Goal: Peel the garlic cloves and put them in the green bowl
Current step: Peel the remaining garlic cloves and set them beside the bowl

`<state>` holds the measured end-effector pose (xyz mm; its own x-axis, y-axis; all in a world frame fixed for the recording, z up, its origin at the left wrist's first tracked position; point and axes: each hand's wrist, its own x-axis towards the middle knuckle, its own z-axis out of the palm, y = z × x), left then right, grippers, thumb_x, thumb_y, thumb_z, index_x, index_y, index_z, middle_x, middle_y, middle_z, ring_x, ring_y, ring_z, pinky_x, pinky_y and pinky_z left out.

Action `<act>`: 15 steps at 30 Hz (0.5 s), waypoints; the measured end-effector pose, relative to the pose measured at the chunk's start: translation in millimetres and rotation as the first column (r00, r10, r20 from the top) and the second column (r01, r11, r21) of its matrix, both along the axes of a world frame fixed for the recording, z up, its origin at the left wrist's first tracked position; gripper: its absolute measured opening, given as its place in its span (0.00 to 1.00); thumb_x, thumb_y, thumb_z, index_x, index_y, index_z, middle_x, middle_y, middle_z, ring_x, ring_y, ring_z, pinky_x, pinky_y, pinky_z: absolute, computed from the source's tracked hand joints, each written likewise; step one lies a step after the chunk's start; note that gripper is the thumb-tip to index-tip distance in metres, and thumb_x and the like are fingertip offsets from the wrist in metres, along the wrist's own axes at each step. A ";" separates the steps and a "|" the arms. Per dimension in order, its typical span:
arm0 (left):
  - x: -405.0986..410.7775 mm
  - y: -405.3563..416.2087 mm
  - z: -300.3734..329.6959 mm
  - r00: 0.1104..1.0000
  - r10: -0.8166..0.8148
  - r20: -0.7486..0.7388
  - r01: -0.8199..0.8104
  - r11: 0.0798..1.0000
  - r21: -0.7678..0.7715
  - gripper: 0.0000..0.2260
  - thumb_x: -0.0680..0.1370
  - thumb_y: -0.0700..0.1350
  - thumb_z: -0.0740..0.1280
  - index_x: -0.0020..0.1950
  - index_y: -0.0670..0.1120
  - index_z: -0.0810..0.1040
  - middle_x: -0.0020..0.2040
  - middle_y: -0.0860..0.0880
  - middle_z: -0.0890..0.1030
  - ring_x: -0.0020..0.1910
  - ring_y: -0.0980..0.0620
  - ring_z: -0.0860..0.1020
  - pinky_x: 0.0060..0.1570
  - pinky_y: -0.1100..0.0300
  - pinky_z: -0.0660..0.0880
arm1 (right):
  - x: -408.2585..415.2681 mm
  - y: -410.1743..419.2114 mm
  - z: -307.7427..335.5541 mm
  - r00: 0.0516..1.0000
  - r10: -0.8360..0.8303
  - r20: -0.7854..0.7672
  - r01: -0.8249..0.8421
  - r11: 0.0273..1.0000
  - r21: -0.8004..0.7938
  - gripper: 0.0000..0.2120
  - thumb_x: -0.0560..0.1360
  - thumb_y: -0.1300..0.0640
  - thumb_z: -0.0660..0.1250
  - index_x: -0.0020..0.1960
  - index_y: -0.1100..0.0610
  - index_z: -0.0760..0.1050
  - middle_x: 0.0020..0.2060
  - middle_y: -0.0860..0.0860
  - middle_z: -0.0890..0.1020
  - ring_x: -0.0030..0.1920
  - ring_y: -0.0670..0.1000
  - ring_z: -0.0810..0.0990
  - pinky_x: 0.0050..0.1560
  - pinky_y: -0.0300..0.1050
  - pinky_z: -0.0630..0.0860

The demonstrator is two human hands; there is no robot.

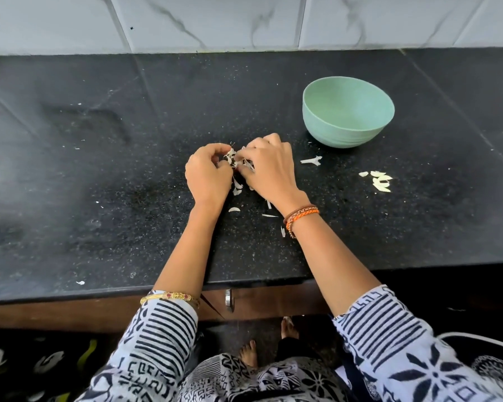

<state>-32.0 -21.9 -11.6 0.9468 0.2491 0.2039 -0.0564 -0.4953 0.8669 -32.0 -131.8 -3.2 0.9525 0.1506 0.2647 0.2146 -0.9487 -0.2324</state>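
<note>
My left hand (208, 172) and my right hand (269, 166) meet over the middle of the black counter (99, 184). Both pinch a garlic piece with papery white skin (233, 158) held between the fingertips; the clove itself is mostly hidden by my fingers. The green bowl (348, 111) stands upright at the back right, a hand's width beyond my right hand. Its visible inside looks bare. Several pale garlic cloves (380, 181) lie in a small group on the counter to the right.
White skin scraps are scattered on the counter, one strip (311, 161) near the bowl and others (234, 209) under my wrists. A marble-tiled wall (244, 21) rises behind. The counter's front edge (99, 291) runs above a brown drawer with a metal handle (228, 300).
</note>
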 end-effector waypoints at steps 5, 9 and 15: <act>2.9 -0.5 -0.5 1.000 0.000 -0.013 0.000 1.000 -0.002 0.14 0.70 0.32 0.62 0.49 0.45 0.81 0.41 0.45 0.81 0.41 0.45 0.79 0.47 0.51 0.75 | 3.0 -1.8 -0.8 1.000 0.002 -0.006 -0.002 0.996 0.084 0.09 0.76 0.50 0.64 0.54 0.48 0.79 0.55 0.48 0.78 0.59 0.53 0.68 0.51 0.45 0.60; 4.0 -1.4 -2.3 0.999 -0.016 0.031 0.016 1.000 -0.010 0.12 0.72 0.35 0.63 0.51 0.46 0.80 0.46 0.48 0.81 0.45 0.48 0.78 0.51 0.52 0.74 | 0.4 -4.2 -6.2 0.995 -0.078 0.059 0.039 0.869 0.494 0.06 0.72 0.55 0.69 0.47 0.51 0.83 0.45 0.47 0.84 0.52 0.52 0.75 0.52 0.49 0.70; 2.7 -8.1 -0.4 0.965 -0.219 0.143 0.214 0.976 0.048 0.07 0.75 0.39 0.66 0.50 0.44 0.82 0.45 0.51 0.83 0.43 0.55 0.78 0.49 0.62 0.73 | -14.0 -19.2 -9.5 0.994 -0.096 0.059 -0.009 0.453 0.891 0.02 0.71 0.66 0.69 0.42 0.61 0.79 0.39 0.44 0.80 0.38 0.38 0.79 0.44 0.33 0.75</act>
